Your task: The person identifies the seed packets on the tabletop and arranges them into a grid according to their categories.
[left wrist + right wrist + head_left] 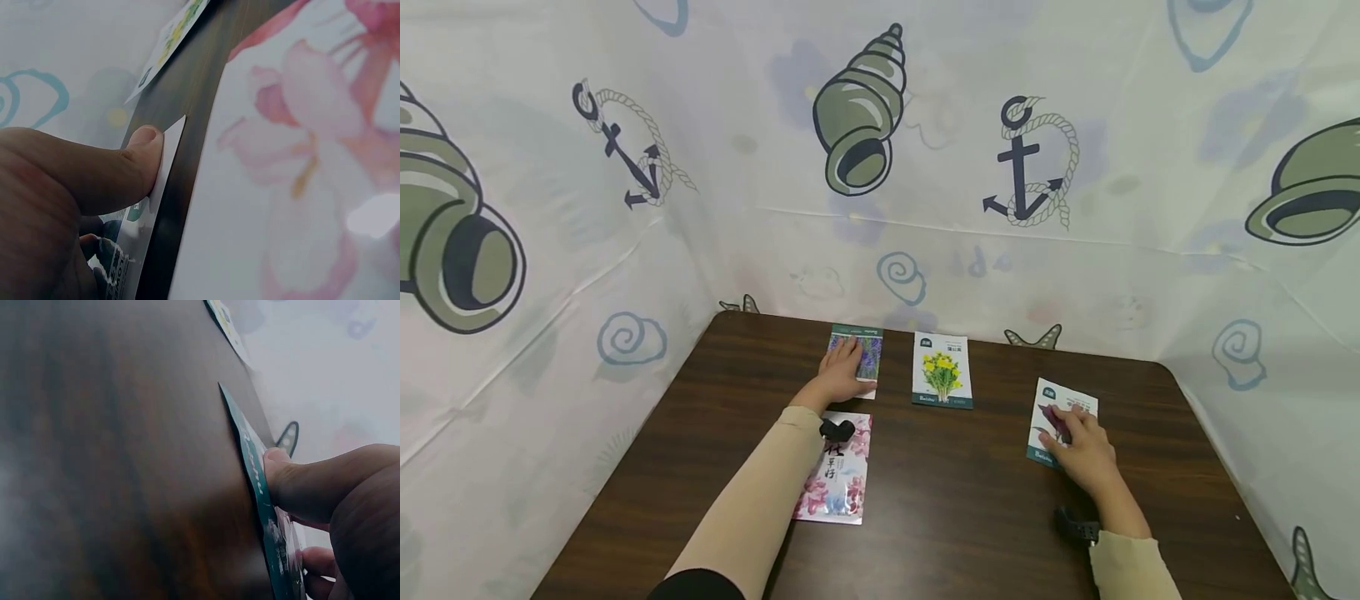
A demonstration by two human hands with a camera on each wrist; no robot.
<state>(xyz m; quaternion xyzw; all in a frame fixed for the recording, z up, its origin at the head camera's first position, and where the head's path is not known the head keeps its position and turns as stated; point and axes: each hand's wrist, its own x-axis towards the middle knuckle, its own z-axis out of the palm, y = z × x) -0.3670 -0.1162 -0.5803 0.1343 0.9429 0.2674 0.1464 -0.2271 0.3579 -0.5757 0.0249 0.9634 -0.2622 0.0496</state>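
Observation:
My left hand (840,375) lies on a seed packet with purple flowers (871,354) at the back of the table, covering its lower left part. In the left wrist view the thumb (147,159) presses on that packet's pale end. On the right, my right hand (1084,446) rests on a seed packet with a dark purple vegetable picture (1047,396), its fingers spread over the printed face. The right wrist view has the thumb (281,472) on the face near the teal end strip (250,462), while the other fingertips touch farther along.
A seed packet with yellow flowers (942,367) lies between the hands at the back. A larger pink-flowered packet (842,479) is partly under the left forearm. The dark wood table (955,517) is bordered by a printed cloth (737,233) behind and at both sides.

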